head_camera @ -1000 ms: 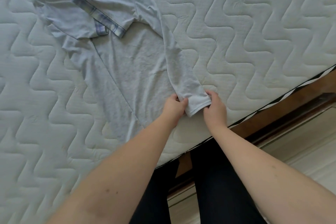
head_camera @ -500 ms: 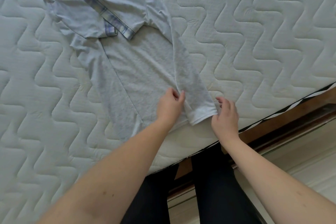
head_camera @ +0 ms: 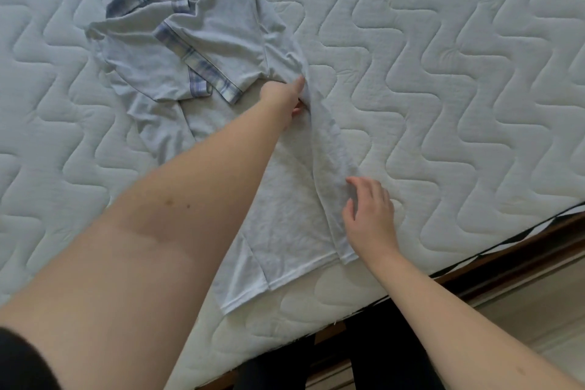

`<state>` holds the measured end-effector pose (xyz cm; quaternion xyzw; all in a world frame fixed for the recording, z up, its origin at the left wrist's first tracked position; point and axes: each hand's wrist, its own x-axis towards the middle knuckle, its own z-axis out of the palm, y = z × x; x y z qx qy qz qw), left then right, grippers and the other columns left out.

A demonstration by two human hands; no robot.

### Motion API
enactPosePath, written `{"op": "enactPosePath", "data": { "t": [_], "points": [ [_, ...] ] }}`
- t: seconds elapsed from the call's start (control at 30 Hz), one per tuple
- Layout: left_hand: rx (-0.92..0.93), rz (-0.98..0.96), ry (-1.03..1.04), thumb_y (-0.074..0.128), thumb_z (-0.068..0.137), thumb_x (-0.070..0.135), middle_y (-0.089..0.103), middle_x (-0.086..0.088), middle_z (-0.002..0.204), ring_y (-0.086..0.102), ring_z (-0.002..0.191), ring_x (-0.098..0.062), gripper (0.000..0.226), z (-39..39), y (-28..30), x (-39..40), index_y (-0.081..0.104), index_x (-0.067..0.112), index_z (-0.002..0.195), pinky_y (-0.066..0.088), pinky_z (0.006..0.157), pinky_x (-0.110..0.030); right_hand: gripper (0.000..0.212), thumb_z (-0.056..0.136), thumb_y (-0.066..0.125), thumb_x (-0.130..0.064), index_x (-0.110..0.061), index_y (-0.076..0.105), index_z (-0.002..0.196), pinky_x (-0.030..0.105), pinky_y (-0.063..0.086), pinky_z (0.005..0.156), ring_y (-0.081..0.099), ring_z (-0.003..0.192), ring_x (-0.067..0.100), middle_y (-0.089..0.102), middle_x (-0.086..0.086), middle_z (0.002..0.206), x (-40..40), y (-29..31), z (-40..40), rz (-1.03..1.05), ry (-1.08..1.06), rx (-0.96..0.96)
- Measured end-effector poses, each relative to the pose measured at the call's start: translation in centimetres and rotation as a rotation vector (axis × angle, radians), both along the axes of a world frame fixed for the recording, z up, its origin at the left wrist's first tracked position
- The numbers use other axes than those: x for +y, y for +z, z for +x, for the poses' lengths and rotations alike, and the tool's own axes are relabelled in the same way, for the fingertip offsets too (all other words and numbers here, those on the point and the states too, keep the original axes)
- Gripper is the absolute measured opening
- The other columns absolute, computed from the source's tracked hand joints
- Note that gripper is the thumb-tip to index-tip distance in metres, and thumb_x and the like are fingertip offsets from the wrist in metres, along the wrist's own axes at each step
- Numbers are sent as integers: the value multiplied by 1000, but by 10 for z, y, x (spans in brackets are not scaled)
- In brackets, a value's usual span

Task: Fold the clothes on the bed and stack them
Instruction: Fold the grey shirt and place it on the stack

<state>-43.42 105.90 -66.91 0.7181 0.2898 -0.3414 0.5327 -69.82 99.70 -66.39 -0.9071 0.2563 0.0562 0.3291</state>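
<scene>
A light grey shirt [head_camera: 285, 209] lies lengthwise near the bed's [head_camera: 443, 73] near edge. The left hand [head_camera: 285, 96] pinches its folded-over side fold; the right hand [head_camera: 368, 215] rests with relaxed fingers on the fold near the hem.

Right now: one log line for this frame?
stage: folding shirt | left hand: pinching fold upper edge | right hand: open, on fold near hem | mattress: under shirt

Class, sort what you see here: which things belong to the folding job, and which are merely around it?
Job:
grey shirt
left hand, at the folded side edge
right hand, on the folded side

Around:
quilted mattress
wooden bed frame
</scene>
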Motion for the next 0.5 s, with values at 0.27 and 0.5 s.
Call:
{"op": "enactPosePath", "data": {
  "t": [0.27, 0.5],
  "points": [
    [-263, 267, -151, 58, 91, 27, 65, -14, 108, 63, 102, -33, 28, 8, -9, 18, 61, 5, 108, 55, 89, -42, 57, 79, 68, -7, -12, 56, 134, 47, 43, 98, 53, 120, 34, 53, 10, 139, -6, 0, 6, -177, 150, 49],
    [-387, 208, -64, 70, 86, 41, 60, 9, 86, 61, 84, -12, 25, -12, -16, 45, 55, 21, 90, 53, 78, -26, 62, 83, 63, -14, -14, 47, 143, 45, 36, 106, 45, 134, 27, 44, 5, 150, -4, -3, 18, -219, 271, 69]
  ]
}}
